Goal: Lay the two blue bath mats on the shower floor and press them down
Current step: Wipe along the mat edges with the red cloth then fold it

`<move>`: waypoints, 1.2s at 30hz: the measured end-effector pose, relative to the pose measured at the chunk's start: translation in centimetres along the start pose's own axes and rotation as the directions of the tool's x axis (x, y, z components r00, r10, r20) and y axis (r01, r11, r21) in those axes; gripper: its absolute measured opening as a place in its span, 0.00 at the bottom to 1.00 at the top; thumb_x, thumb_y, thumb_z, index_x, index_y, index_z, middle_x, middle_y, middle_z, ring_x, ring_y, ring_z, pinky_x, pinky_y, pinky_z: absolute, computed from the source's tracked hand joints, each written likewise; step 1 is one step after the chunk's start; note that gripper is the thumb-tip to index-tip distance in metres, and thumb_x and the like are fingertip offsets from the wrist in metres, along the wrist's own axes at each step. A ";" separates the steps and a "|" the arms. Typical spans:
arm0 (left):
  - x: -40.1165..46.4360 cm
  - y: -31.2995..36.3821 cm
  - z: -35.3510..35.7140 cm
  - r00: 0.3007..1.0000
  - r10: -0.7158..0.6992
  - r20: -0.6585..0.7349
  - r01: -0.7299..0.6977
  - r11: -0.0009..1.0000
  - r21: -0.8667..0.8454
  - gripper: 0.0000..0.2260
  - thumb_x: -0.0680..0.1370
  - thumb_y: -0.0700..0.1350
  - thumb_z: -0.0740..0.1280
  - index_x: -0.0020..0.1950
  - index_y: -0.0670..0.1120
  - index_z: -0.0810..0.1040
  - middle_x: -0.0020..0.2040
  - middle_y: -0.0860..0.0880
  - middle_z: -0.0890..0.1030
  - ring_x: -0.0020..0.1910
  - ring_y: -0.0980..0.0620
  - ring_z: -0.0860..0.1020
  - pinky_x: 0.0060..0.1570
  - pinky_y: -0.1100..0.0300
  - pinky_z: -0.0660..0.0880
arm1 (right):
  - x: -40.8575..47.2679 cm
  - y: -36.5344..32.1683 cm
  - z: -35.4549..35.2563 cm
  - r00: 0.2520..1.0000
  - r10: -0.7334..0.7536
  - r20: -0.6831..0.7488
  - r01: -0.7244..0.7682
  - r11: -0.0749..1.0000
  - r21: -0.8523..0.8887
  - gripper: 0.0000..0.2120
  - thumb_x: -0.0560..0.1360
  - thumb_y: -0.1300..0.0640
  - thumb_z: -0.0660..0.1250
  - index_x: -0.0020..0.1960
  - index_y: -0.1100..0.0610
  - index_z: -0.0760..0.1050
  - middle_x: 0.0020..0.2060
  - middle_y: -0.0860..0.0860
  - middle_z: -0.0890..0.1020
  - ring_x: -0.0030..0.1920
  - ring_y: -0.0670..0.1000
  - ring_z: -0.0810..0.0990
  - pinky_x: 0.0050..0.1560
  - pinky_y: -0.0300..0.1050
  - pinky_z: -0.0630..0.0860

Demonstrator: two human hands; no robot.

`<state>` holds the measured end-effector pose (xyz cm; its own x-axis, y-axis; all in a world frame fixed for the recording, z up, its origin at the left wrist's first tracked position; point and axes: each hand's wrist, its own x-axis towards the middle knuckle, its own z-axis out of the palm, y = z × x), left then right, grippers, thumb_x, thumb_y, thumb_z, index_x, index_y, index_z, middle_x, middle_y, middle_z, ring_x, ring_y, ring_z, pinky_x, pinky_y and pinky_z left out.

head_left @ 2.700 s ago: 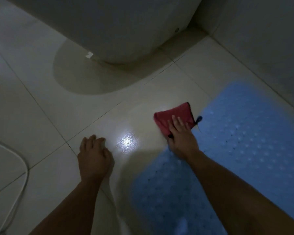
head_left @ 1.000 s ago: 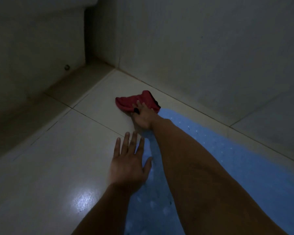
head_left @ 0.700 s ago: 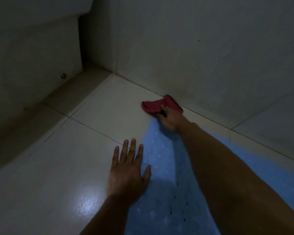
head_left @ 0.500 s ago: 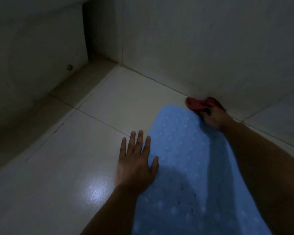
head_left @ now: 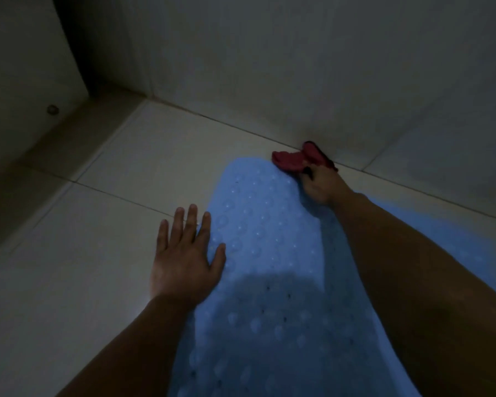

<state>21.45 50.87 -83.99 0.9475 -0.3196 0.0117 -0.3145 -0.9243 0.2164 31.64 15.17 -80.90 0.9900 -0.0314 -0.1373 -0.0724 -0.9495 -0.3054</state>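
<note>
One blue bath mat (head_left: 264, 253) with raised dots lies flat on the pale tiled floor (head_left: 103, 253), running from the bottom of the view toward the wall. My left hand (head_left: 184, 259) rests flat with spread fingers on the floor at the mat's left edge, thumb on the mat. My right hand (head_left: 318, 181) is at the mat's far right corner, fingers closed on a crumpled red cloth (head_left: 295, 159) pushed against the foot of the wall. A second mat is not visible.
A tiled wall (head_left: 327, 67) rises right behind the red cloth. At the far left stands a pale fixture (head_left: 26, 67) with a round screw cap, and a dark gap separates it from the wall. The light is dim.
My right hand has slid the red cloth to the right along the mat's far end to the wall. The left hand has stayed flat at the mat's left edge.
</note>
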 end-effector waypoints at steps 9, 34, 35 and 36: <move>0.0 0.4 -0.1 0.999 -0.007 0.049 0.005 0.999 0.033 0.40 0.77 0.74 0.42 0.84 0.52 0.50 0.84 0.47 0.48 0.83 0.47 0.42 0.80 0.43 0.44 | -8.9 8.6 -2.3 0.960 0.272 -0.068 -0.275 0.961 -0.039 0.35 0.74 0.45 0.45 0.77 0.54 0.66 0.75 0.61 0.68 0.75 0.63 0.66 0.80 0.55 0.53; -2.1 21.6 4.1 0.897 0.413 0.155 -0.414 0.910 -0.025 0.34 0.81 0.67 0.49 0.83 0.52 0.55 0.84 0.45 0.47 0.82 0.41 0.39 0.78 0.37 0.44 | -11.5 12.9 -8.1 0.976 0.216 -0.021 -0.216 0.975 -0.052 0.21 0.82 0.57 0.57 0.73 0.50 0.73 0.71 0.54 0.74 0.72 0.56 0.70 0.77 0.43 0.56; -2.0 21.6 4.0 0.897 0.416 0.151 -0.417 0.908 -0.026 0.34 0.81 0.67 0.48 0.83 0.52 0.55 0.84 0.45 0.47 0.82 0.41 0.39 0.78 0.37 0.44 | -12.1 14.3 -8.5 0.974 0.226 -0.029 -0.228 0.970 -0.087 0.22 0.82 0.58 0.56 0.75 0.49 0.70 0.73 0.54 0.73 0.73 0.58 0.69 0.77 0.44 0.55; -1.9 21.6 4.0 0.896 0.417 0.151 -0.418 0.908 -0.025 0.34 0.81 0.67 0.48 0.83 0.52 0.55 0.84 0.45 0.47 0.82 0.42 0.39 0.78 0.37 0.44 | -13.0 14.9 -9.3 0.972 0.234 -0.006 -0.232 0.960 -0.159 0.24 0.82 0.55 0.52 0.76 0.47 0.66 0.74 0.54 0.71 0.74 0.58 0.68 0.78 0.46 0.53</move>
<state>12.58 30.65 -83.21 0.7092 -0.7034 -0.0470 -0.6804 -0.7004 0.2156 18.85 -1.49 -74.97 0.9462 -0.2547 -0.1997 -0.2801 -0.9535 -0.1110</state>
